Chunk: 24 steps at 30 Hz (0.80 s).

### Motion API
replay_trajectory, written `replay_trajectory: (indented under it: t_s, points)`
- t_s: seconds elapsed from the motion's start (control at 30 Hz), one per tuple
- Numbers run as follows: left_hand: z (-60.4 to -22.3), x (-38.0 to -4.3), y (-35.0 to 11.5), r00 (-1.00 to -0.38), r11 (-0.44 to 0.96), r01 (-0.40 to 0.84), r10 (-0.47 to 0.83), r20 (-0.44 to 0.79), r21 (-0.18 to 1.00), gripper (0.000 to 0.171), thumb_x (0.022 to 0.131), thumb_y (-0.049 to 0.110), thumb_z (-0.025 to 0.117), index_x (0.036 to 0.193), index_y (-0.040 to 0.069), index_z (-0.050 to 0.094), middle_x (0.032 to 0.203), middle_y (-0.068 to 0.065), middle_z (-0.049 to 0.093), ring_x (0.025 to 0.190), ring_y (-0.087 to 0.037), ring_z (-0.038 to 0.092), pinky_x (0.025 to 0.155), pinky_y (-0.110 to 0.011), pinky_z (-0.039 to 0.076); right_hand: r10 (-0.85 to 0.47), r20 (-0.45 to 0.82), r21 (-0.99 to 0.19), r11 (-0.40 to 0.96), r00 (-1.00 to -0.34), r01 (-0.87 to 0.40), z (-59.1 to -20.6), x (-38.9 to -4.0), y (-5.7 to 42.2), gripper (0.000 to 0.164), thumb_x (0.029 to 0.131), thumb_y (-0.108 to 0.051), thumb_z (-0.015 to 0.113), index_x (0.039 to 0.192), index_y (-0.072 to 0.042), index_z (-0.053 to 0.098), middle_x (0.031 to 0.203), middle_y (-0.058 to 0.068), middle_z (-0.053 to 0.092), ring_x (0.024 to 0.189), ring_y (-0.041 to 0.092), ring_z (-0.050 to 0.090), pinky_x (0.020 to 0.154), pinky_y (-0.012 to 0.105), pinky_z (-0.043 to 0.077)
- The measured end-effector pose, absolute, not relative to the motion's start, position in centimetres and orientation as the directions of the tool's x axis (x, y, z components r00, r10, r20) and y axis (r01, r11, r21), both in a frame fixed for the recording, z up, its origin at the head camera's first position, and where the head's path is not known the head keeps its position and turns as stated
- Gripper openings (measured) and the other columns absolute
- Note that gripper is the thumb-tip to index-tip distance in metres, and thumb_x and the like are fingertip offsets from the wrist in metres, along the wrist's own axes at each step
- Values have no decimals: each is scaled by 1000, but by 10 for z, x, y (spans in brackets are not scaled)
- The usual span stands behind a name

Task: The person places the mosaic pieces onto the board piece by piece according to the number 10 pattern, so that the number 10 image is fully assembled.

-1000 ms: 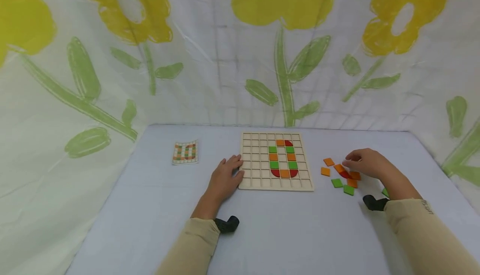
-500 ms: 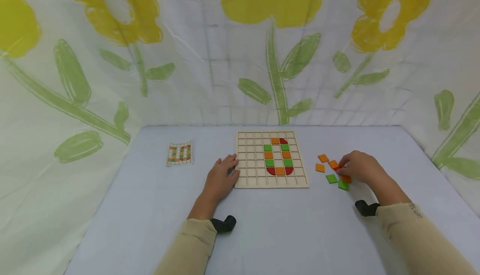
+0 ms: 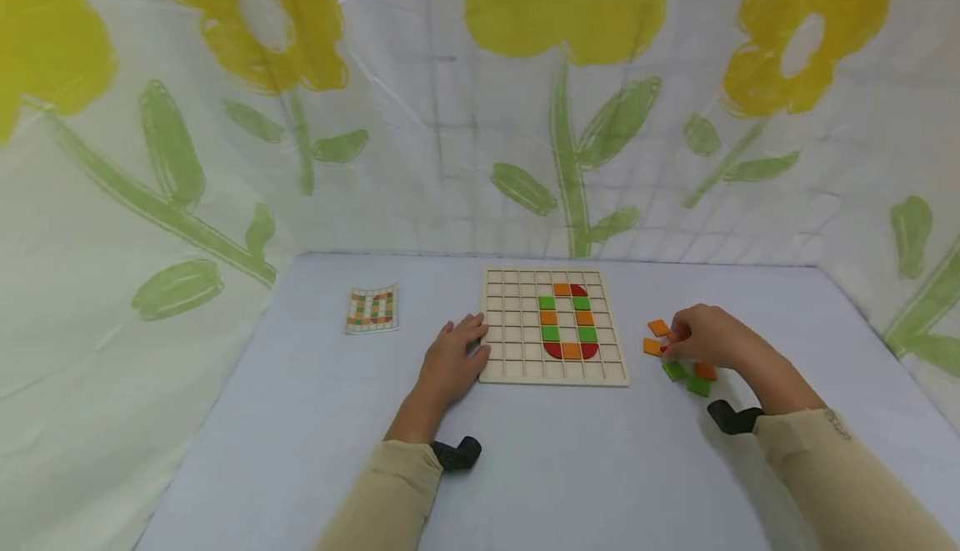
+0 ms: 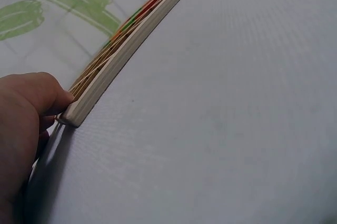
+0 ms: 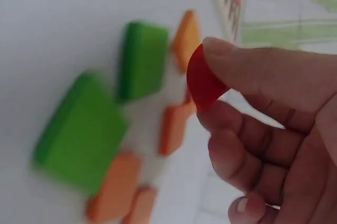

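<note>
In the right wrist view, thumb and fingertips of my right hand (image 5: 274,113) pinch a red rounded corner tile (image 5: 205,79). From the head view, that hand (image 3: 712,337) is low over a loose group of tiles right of the board. My left hand (image 3: 450,361) touches the left edge of the wooden grid board (image 3: 510,368), its fingers relaxed; up close its thumb (image 4: 50,95) lies at the board's corner. Orange, green and red tiles form an upright ring on the board's right half. Its top-left corner cell holds no tile.
Green tiles (image 5: 145,60) and orange tiles (image 5: 118,187) lie close around my right hand. Left of the board is a small card (image 3: 371,309) printed with a coloured grid pattern. A cloth (image 3: 420,134) with painted flowers hangs behind the white table (image 3: 570,468).
My right hand has reached into the tile group, picked up the red tile and shifted slightly left with it. The left hand has stayed at the board's edge.
</note>
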<state>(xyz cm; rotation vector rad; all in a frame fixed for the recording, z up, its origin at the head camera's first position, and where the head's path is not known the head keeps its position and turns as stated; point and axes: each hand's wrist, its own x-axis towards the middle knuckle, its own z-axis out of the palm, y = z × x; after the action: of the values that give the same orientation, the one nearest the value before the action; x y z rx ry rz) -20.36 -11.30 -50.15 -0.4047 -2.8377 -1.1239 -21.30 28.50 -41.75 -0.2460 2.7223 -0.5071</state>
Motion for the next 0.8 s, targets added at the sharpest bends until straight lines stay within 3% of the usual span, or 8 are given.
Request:
replay_trajectory:
  t_s: [0.1,0.17,0.33,0.4,0.53,0.8]
  points:
    - [-501,-203,-113,-964,700,264,219,152,664,41,96,23,60,134,7,61,149,-1,50,141,-19,42,124,-38,23,-275,-305,-434,892,-912,-124,-408,-224,266,20,86,-23,74,83,-10,60,73,1,57,63,17,52,55,28,44]
    - [-500,-203,-112,-963,700,268,223,153,662,41,96,23,60,134,7,61,149,-2,50,141,-19,42,124,-38,23,-297,-284,-477,868,-911,-134,-405,-233,252,16,90,-21,71,95,-8,63,79,4,61,64,19,56,54,30,48]
    - [-500,-204,-111,-960,704,280,224,170,652,41,96,23,61,133,7,62,148,-3,51,141,-20,43,124,-39,23,-352,-225,-559,811,-908,-176,-405,-261,215,38,96,-13,61,134,-7,57,99,12,67,79,24,68,61,33,54]
    - [-500,-204,-111,-959,705,281,224,172,651,40,96,22,61,133,7,62,148,-3,51,140,-20,44,124,-39,24,-363,-206,-590,787,-909,-181,-408,-271,203,38,96,-11,59,133,-6,59,103,14,67,82,24,69,67,35,56]
    - [-500,-203,-110,-957,702,290,232,176,651,40,95,22,61,133,7,62,147,-3,52,140,-20,44,124,-39,25,-344,-188,-641,753,-920,-151,-418,-290,184,25,95,-13,61,118,-6,66,106,14,69,85,24,69,74,37,57]
    - [-499,-201,-111,-960,710,281,219,178,646,40,96,23,60,133,8,62,148,-1,51,140,-18,44,124,-38,25,-261,-133,-628,768,-956,-122,-435,-316,156,17,92,-23,68,105,-12,71,107,9,70,94,25,62,78,36,55]
